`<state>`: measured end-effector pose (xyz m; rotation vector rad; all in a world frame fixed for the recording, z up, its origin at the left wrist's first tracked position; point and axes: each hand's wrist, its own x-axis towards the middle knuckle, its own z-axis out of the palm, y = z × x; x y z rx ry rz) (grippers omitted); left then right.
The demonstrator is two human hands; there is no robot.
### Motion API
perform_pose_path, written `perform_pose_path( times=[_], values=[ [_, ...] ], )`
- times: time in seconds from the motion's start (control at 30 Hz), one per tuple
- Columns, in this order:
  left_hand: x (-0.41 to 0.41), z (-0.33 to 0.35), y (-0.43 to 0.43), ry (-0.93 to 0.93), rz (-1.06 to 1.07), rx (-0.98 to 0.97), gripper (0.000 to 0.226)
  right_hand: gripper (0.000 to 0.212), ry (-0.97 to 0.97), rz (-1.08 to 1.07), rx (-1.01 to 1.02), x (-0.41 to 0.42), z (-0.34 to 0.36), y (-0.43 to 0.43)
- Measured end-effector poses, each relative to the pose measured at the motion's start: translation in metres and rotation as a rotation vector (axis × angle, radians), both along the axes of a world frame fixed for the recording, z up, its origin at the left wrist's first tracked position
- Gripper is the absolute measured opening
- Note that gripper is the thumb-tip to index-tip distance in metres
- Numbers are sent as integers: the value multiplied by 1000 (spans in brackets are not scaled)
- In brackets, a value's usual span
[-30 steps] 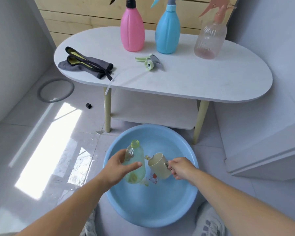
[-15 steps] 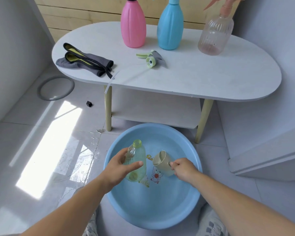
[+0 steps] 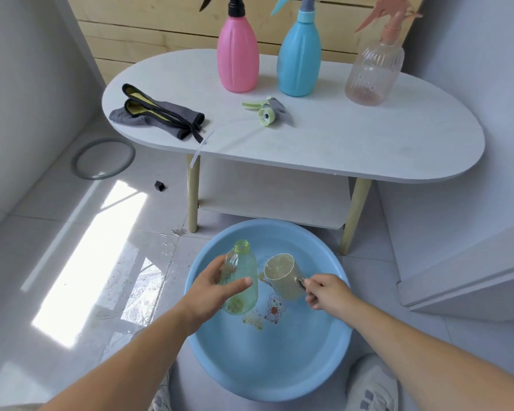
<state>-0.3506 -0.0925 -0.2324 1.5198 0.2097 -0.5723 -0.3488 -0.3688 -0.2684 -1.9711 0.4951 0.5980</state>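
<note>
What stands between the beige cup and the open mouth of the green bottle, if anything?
Nothing visible does. The left hand holds the green bottle tilted, its mouth uncapped and free. The right hand holds the beige cup by its handle just beside it, above the blue basin, with only open air between them.

The white surface (image 3: 368, 149) carries a pink sprayer (image 3: 238, 60), a blue sprayer (image 3: 298, 57) and a clear sprayer (image 3: 374, 72) — plus a grey cloth (image 3: 158, 114) and a loose green nozzle (image 3: 264, 112).
</note>
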Motion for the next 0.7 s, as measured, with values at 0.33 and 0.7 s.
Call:
perform_pose_path(
  times=[0.33, 0.7],
  values=[
    [-3, 25, -1, -130, -6, -33, 71, 32, -226, 86, 69, -2, 103, -10],
    [-5, 57, -5, -164, -31, -73, 63, 42, -458, 125, 175, -22, 190, -17]
  ],
)
